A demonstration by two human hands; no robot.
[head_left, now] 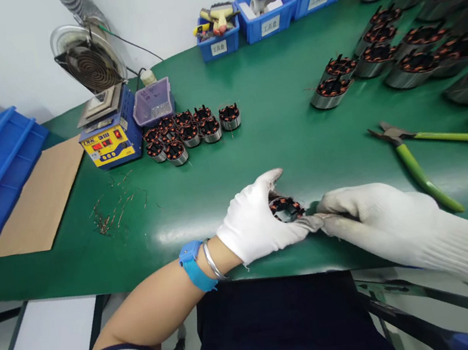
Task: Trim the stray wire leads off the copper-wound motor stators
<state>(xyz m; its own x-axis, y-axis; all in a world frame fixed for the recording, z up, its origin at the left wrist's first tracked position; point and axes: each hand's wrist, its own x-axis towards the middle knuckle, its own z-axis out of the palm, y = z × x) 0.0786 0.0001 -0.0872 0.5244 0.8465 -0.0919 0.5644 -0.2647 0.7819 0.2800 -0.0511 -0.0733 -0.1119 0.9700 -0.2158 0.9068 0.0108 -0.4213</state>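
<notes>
My left hand [260, 218], in a white glove, curls round a small wound motor stator [276, 206] low over the front of the green bench. Copper windings and black insulation show on the stator's upper ring; the glove covers much of its side. My right hand [383, 224], in a white knit glove with a yellow cuff, is closed in a pinch at the stator's right side. Its fingertips meet my left thumb, and what they pinch is hidden. To the right lie diagonal cutters [394, 136] with green handles, jaws apart.
Several stators [187, 129] stand together left of centre, and many more [415, 58] fill the right. A soldering-type power unit [110, 142], purple bin [153, 102] and fume hood [89, 61] stand back left. Wire clippings [109, 215] lie near brown cardboard [40, 203]. Blue boxes [220, 44] line the wall.
</notes>
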